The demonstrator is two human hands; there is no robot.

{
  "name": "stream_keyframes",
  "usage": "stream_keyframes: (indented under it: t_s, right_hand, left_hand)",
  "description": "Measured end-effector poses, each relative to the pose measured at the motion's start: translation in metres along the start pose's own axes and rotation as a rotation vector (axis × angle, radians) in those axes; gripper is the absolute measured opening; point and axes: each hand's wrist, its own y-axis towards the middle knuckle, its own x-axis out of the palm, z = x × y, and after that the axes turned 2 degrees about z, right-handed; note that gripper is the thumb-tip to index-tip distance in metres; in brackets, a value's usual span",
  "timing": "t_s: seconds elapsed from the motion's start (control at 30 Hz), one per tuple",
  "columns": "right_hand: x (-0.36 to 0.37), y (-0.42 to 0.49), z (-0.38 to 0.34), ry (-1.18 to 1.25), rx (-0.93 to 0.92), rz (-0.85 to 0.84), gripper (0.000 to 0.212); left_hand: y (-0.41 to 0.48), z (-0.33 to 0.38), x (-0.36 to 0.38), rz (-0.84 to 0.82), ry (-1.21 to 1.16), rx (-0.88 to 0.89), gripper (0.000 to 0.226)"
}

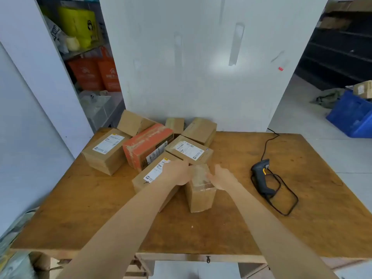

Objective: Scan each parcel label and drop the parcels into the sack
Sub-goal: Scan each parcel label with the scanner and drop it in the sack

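one small taped box point(200, 188) stands on the table point(231, 228), nearest me in the pile of parcels point(153, 150). my left hand point(180, 173) and right hand point(221, 178) press its two sides, fingers wrapped on the cardboard. no label shows on it, so i judge this as pickup before scanning. next i need the scanner point(261, 178), right of the box. the sack isn't clearly visible.

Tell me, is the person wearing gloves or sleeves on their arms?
No. Both the left hand and the right hand are bare, without gloves, rings or a watch. The forearms are bare too; no sleeves show anywhere in the picture.
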Motion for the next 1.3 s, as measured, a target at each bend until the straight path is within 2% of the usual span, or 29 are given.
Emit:
stream_keyframes:
  t_s: [0.1, 0.2, 0.3, 0.4, 0.47, 0.57, 0.63, 0.67, 0.7, 0.8, 0.97, 1.1, 1.2, 1.3]
  right_hand:
    - [-0.004, 0.019, 0.008, -0.014, -0.035, -0.195, 0.055]
    - [-0.007, 0.025, 0.009, 0.108, -0.075, -0.381, 0.058]
    - [-0.008, 0.019, 0.010, 0.335, -0.045, -0.569, 0.072]
    - [-0.006, 0.010, 0.019, 0.464, -0.057, -0.678, 0.075]
    - [-0.007, 0.008, 0.028, 0.575, -0.032, -0.606, 0.064]
    - [-0.006, 0.013, 0.038, 0.823, 0.142, -0.283, 0.044]
    - [-0.003, 0.018, 0.047, 0.824, 0.264, -0.047, 0.045]
    - [-0.001, 0.019, 0.052, 0.840, 0.312, 0.011, 0.049]
    - [0.002, 0.020, 0.055, 0.896, 0.362, 0.020, 0.051]
    - [0.006, 0.017, 0.062, 1.146, 0.489, -0.096, 0.043]
    - [0.020, 0.013, 0.071, 1.319, 0.476, -0.132, 0.035]
    - [0.023, 0.013, 0.094, 1.444, 0.435, -0.241, 0.051]
    - [0.022, 0.019, 0.113, 1.565, 0.383, -0.370, 0.064]
    - [0.021, 0.028, 0.127, 1.662, 0.375, -0.410, 0.071]
  left_hand:
    - [0.026, 0.013, 0.007, -0.138, -0.118, -0.114, 0.053]
    - [0.048, 0.021, 0.015, -0.289, -0.268, -0.243, 0.063]
    - [0.060, 0.015, 0.025, -0.300, -0.432, -0.437, 0.099]
    - [0.067, 0.008, 0.032, -0.341, -0.491, -0.475, 0.121]
    - [0.074, 0.003, 0.031, -0.393, -0.580, -0.486, 0.119]
    - [0.085, -0.007, 0.028, -0.464, -0.695, -0.441, 0.104]
    - [0.090, -0.014, 0.027, -0.500, -0.776, -0.376, 0.099]
    - [0.091, -0.016, 0.026, -0.509, -0.816, -0.342, 0.097]
    - [0.093, -0.018, 0.025, -0.514, -0.863, -0.314, 0.093]
    - [0.100, -0.021, 0.026, -0.514, -1.011, -0.282, 0.087]
    - [0.116, -0.023, 0.034, -0.483, -1.080, -0.277, 0.096]
    - [0.123, -0.010, 0.030, -0.549, -0.985, -0.211, 0.092]
    - [0.127, 0.006, 0.024, -0.603, -1.041, -0.200, 0.086]
    - [0.133, 0.023, 0.020, -0.762, -0.970, -0.150, 0.108]
